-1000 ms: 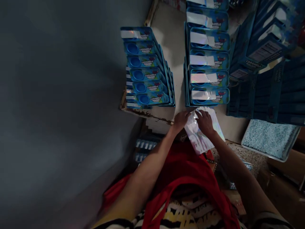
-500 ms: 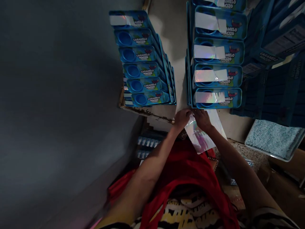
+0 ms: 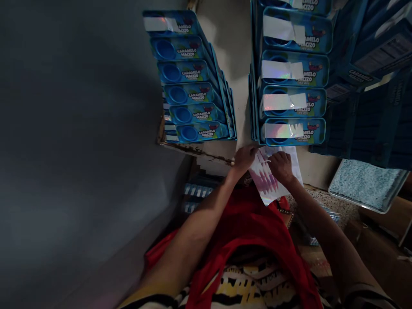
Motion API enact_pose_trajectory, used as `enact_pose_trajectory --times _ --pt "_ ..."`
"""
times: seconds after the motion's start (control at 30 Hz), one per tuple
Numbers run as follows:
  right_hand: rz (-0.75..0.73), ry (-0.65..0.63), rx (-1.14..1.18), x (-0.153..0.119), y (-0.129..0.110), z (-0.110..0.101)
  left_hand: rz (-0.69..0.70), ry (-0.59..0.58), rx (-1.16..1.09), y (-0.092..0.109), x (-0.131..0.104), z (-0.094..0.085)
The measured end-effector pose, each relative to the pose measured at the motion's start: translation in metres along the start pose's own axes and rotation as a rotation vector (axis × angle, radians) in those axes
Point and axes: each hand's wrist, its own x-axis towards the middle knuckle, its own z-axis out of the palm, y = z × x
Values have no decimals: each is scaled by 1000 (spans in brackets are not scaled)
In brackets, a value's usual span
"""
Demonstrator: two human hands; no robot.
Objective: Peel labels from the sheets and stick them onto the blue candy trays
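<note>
A shiny holographic sheet (image 3: 265, 182) lies over the table's front edge, its lower corner hanging over the red apron. At its upper left, my left hand (image 3: 245, 158) is closed on the sheet's edge. My right hand (image 3: 280, 166) is over the sheet, fingers pinched on a small pale strip that shows at the fingertips. Just beyond the hands stands a column of blue boxes (image 3: 317, 132), several with a shiny strip across the front. To the left is another column of blue boxes (image 3: 206, 131); its top one bears a strip, and the fronts below show bare round windows.
More blue boxes (image 3: 360, 124) are stacked at the right. A clear tray of pale blue pieces (image 3: 367, 184) sits at the table's right edge. A grey wall (image 3: 80, 128) fills the left side. Packed items (image 3: 198, 191) lie below the table, at left.
My right hand has moved right and slightly down, away from my left hand, with a small pale strip now showing at its fingertips. The view has shifted slightly.
</note>
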Motion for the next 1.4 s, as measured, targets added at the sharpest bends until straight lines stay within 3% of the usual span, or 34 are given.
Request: enact_pose_trajectory --times 0.27,0.53,0.63,0.77,0.87,0.97,1.03,1.13,1.23,1.3,1.4 --pt "-159 -124 -10 25 5 -16 148 95 122 7 1 9" --pt "-164 -82 95 10 1 -8 -15 111 115 13 -7 2" --pt "-56 -76 86 -2 -8 -18 -5 118 92 13 -5 3" --pt "243 -21 141 -21 -25 -55 -31 157 104 14 3 8" --pt "520 -69 541 -34 -35 -92 50 211 71 15 -2 7" --pt "652 -177 1086 -39 -42 -129 90 257 -96 17 -29 -1" --pt "651 -238 1333 -37 -48 -152 5 167 -385 20 -54 -12" --pt "595 -331 1527 -33 -60 -181 -220 -197 -915 31 -92 -34" --pt "554 -390 1618 -30 -70 -200 -259 -533 -1187 47 -121 -60" --pt "540 -420 1676 -29 -73 -207 -192 -605 -1250 60 -138 -75" --pt "502 -416 1732 -28 -75 -209 -79 -495 -1293 77 -155 -89"
